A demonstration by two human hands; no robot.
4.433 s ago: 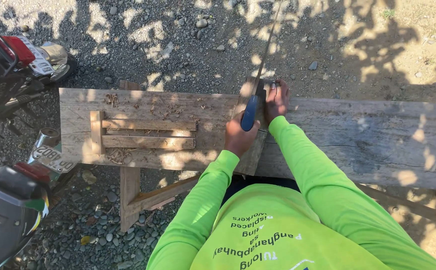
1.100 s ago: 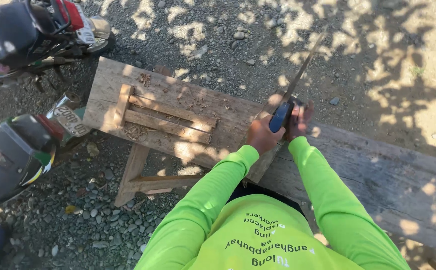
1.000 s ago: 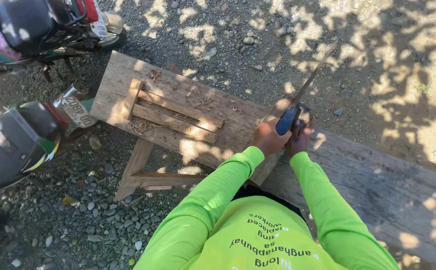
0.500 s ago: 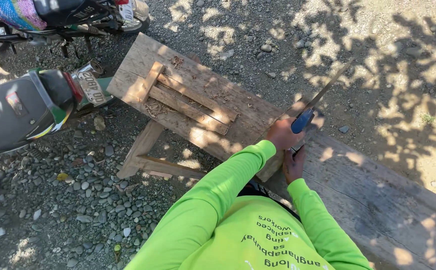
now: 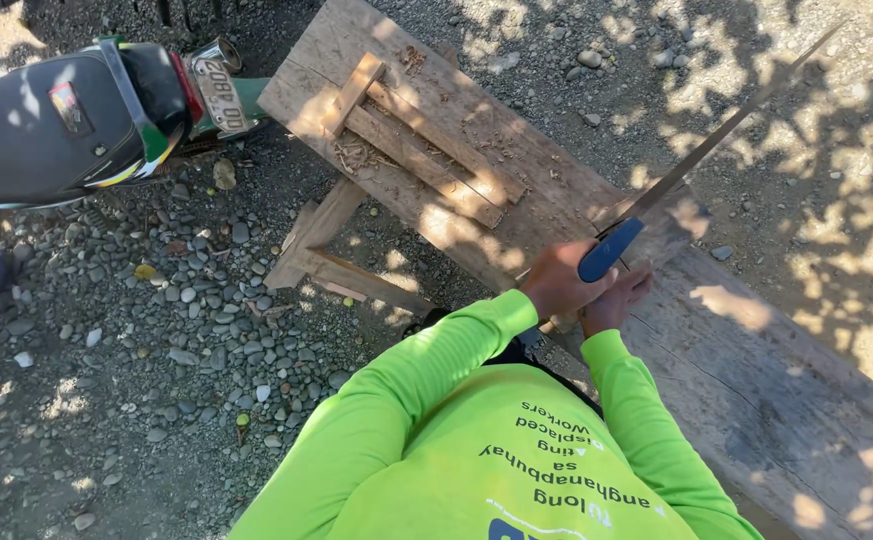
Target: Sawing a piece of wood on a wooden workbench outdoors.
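My left hand (image 5: pixel 556 283) is closed around the blue handle (image 5: pixel 610 250) of a hand saw. Its long thin blade (image 5: pixel 726 128) slants up and to the right, over the far edge of a weathered wooden plank bench (image 5: pixel 756 380). Just below the handle, my right hand (image 5: pixel 616 302) rests against the plank with its fingers curled; what it grips is hidden. Both arms are in bright green long sleeves. A small piece of wood (image 5: pixel 559 324) shows under my hands at the near edge.
A frame of thin slats (image 5: pixel 411 150) with wood shavings lies on the bench's left end. Trestle legs (image 5: pixel 331 250) stand under it on gravel. The rear of a parked motorcycle (image 5: pixel 76 120) is close at the upper left.
The view has swung, so the bench now runs diagonally and the motorcycle sits nearer. My hands stay on the saw, whose blade now points further up and right.
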